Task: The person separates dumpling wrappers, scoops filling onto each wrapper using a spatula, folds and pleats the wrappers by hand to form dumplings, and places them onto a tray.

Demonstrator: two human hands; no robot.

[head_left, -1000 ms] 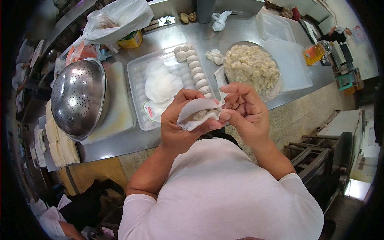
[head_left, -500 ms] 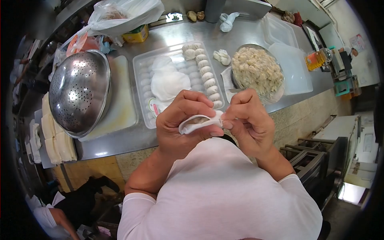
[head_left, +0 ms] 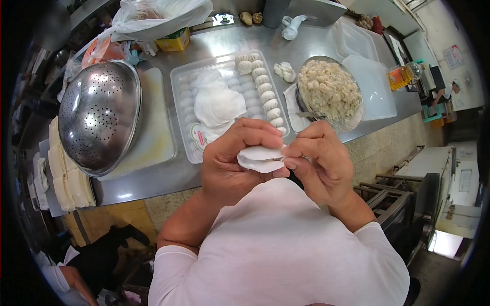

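Note:
A white dumpling wrapper [head_left: 259, 158], folded over with its edges nearly together, is held in front of my chest. My left hand [head_left: 232, 155] cups it, thumb below and fingers above. The fingertips of my right hand [head_left: 321, 160] pinch its right end. Beyond my hands lies a lidded plastic tray [head_left: 179, 76] bearing a stack of white wrappers [head_left: 217, 102] and a row of pleated dumplings [head_left: 265, 92]. A round bowl of pale filling [head_left: 329, 89] sits to the right, with a utensil handle at its near edge.
A perforated metal colander [head_left: 99, 115] rests by a cutting board [head_left: 158, 122] at left. Clear containers [head_left: 370, 86] and an oil bottle [head_left: 399, 77] are at right. A plastic bag [head_left: 158, 23] is at the back. Another person's arm [head_left: 76, 280] shows at lower left.
The wrapper has gone from open with filling showing to folded nearly closed. Both hands keep hold of it, and my right fingers have come together at its edge. The view has shifted slightly.

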